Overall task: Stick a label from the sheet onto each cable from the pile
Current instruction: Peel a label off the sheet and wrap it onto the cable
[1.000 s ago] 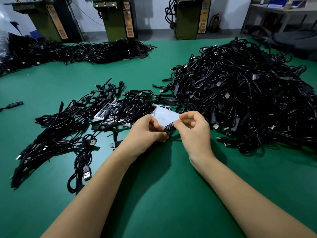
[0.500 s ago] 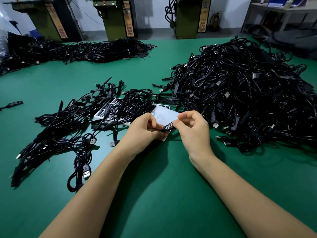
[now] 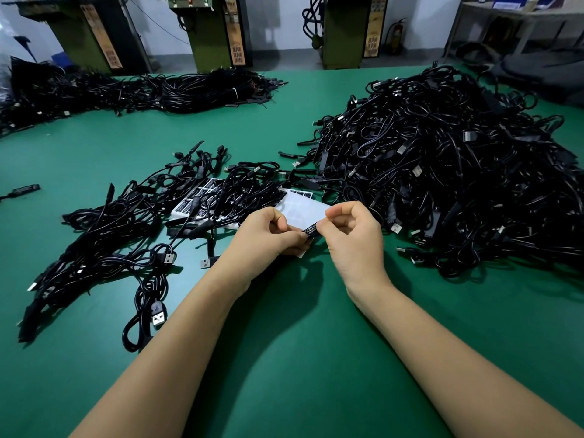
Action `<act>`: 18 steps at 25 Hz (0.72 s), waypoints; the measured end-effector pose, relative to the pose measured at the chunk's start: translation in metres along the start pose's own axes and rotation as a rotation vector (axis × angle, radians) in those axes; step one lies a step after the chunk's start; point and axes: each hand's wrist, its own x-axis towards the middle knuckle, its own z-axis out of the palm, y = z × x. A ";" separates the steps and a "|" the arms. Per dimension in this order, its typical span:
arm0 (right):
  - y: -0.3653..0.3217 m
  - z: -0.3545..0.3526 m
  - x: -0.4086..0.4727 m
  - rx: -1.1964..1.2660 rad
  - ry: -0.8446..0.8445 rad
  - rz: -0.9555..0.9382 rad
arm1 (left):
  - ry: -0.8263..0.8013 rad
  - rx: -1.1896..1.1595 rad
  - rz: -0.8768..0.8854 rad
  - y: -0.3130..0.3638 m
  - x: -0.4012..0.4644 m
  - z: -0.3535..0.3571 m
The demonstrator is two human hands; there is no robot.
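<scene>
While your left hand (image 3: 268,230) and right hand (image 3: 350,235) pinch one black label (image 3: 311,233) above the mostly peeled sheet (image 3: 303,207), apparently without a cable, the right-hand pile (image 3: 442,172) remains large; the smaller heap (image 3: 104,229) looks done.

Table (image 3: 284,358): green mat, matt, smooth, soft-looking. Cables in the big pile (image 3: 442,184) at my right: black plastic jackets, slight sheen; plug ends bare metal, bright. Label sheet (image 3: 303,210): white backing paper, glossy where peeled. Label (image 3: 311,233) pinched between my left hand (image 3: 268,235) and right hand (image 3: 350,238): black, smooth film, white print.
</scene>
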 end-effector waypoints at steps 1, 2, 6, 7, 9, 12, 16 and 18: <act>0.000 0.000 0.000 -0.006 0.003 0.000 | 0.006 -0.011 0.003 0.000 0.000 0.001; 0.000 0.000 0.000 -0.010 0.005 0.001 | 0.014 -0.014 0.004 0.000 0.000 0.002; 0.000 0.001 0.000 -0.022 0.007 0.000 | 0.039 -0.017 0.005 -0.001 0.000 0.004; 0.000 0.001 0.000 -0.027 0.009 0.001 | 0.046 -0.011 0.009 -0.001 0.000 0.005; 0.000 0.001 0.000 -0.033 0.014 0.003 | 0.058 -0.002 0.013 -0.001 0.000 0.006; -0.001 0.002 0.000 -0.034 0.014 0.008 | 0.072 -0.004 0.015 -0.001 -0.001 0.007; -0.003 0.001 -0.002 -0.051 0.009 0.004 | 0.098 0.014 0.017 0.000 -0.001 0.010; -0.005 0.001 -0.004 -0.074 0.010 -0.016 | 0.123 0.029 0.023 0.000 -0.002 0.012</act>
